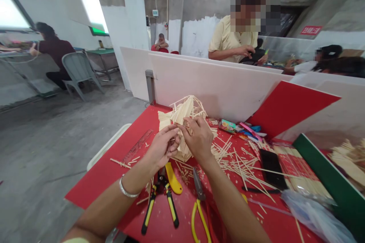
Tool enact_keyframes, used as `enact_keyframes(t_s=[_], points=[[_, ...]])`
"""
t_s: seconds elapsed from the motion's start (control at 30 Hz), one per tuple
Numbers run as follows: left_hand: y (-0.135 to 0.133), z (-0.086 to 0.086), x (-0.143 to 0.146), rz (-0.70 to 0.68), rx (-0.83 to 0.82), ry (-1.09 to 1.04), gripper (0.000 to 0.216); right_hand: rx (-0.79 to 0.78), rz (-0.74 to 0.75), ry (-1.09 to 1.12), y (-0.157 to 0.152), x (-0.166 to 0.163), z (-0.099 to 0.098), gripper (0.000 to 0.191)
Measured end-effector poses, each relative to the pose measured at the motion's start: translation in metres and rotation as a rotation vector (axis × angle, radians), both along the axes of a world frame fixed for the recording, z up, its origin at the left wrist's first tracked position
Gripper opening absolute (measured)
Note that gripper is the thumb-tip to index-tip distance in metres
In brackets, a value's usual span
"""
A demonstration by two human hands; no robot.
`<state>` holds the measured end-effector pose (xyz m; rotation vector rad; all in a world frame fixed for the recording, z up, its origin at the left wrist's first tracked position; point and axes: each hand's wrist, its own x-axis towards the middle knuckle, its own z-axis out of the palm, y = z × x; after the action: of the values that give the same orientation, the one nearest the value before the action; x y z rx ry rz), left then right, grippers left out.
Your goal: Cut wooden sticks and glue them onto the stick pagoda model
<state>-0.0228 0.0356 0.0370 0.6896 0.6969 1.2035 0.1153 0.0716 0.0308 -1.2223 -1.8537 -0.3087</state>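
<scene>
A red tabletop (97, 186) is bounded at its far side by a white partition (182, 78), and loose sticks (228, 159) are strewn across it beside a stick model (182, 111) built of pale, thin sticks. The model is placed just beyond the grip and is partly covered by it, the left hand (162, 145) being held at its near left with fingers curled toward the thumb, the right hand (199, 136) at its right with fingers bent, the fingertips almost brought together; whether anything is pinched in either hand cannot be told
</scene>
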Motion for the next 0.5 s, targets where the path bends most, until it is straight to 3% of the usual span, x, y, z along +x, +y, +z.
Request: enact_keyframes(t_s=[0.17, 0.5], points=[[0.010, 0.000, 0.006, -0.019, -0.022, -0.057, 0.021, -0.010, 0.009, -0.003, -0.001, 0.001, 0.001, 0.028], [0.023, -0.004, 0.013, -0.020, -0.053, -0.047, 0.030, -0.011, 0.002, 0.002, -0.001, 0.003, 0.002, 0.027]])
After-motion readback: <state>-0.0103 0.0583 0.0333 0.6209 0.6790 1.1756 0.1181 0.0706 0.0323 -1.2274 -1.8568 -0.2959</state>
